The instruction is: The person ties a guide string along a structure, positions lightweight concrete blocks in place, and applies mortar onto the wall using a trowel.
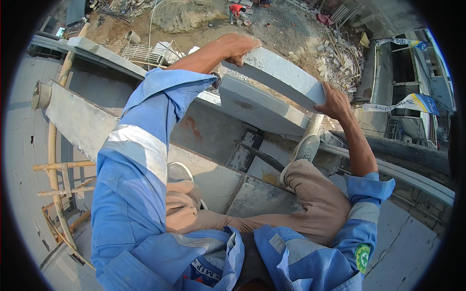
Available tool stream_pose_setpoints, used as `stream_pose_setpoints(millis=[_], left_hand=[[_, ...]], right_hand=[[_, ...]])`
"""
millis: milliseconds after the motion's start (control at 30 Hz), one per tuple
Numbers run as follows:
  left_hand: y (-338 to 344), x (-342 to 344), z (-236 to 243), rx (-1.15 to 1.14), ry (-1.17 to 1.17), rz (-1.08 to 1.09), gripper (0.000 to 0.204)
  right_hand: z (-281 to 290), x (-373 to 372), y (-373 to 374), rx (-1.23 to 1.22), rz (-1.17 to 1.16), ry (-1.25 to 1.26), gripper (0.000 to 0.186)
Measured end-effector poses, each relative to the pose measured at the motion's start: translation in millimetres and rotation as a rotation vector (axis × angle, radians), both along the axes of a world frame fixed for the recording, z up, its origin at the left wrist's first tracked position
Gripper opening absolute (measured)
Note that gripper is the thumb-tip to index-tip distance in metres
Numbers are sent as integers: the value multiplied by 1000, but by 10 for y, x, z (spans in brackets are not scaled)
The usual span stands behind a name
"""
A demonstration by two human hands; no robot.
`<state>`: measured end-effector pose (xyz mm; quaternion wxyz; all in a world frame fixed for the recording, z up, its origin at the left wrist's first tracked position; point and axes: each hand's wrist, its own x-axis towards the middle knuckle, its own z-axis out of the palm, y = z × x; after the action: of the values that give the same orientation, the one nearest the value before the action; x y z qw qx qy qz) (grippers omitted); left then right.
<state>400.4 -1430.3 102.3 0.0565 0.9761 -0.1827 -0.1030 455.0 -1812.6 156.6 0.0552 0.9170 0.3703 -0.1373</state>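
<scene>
A long, pale grey concrete block (284, 72) is held up between my two hands, spanning from one to the other. My left hand (237, 47) is closed over its left end, thumb on the near side. At the opposite end, my right hand (336, 101) grips the block with the fingers over the top corner. Just below and nearer to me is another grey block (262, 106), set along the wall edge. Whether the held block touches it, I cannot tell. My legs straddle grey boards (213, 182) beneath me.
Far below lies a ground with sand, gravel and a rubble pile (335, 63), where a person in red (236, 10) bends over. Bamboo poles (59, 140) stand at left, near a slanted grey plank (80, 119). A banner (412, 103) hangs at right.
</scene>
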Motion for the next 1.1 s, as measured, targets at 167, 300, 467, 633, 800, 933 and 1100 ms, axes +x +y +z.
stream_pose_setpoints(millis=[167,300,467,633,800,933,1100], left_hand=[[114,-327,1217,110,-393,62,76],[536,-1226,2151,174,-571,116,71],[1023,-2880,2652,237,-466,345,79],[1523,-4422,2257,142,-96,688,78],[1769,-5743,1439,77,45,971,76],[1550,-6646,1024,90,5,1158,77],[1183,-6853,663,-33,-142,1407,75]], right_hand=[[1116,-182,140,215,-10,-322,79],[1872,-670,520,405,133,-437,82],[2010,-1411,1344,567,412,-356,79],[1479,-2015,2617,486,733,-39,81],[667,-2699,3871,276,953,146,86],[361,-3255,4584,223,1183,266,85],[138,-3395,5022,138,1292,267,85]])
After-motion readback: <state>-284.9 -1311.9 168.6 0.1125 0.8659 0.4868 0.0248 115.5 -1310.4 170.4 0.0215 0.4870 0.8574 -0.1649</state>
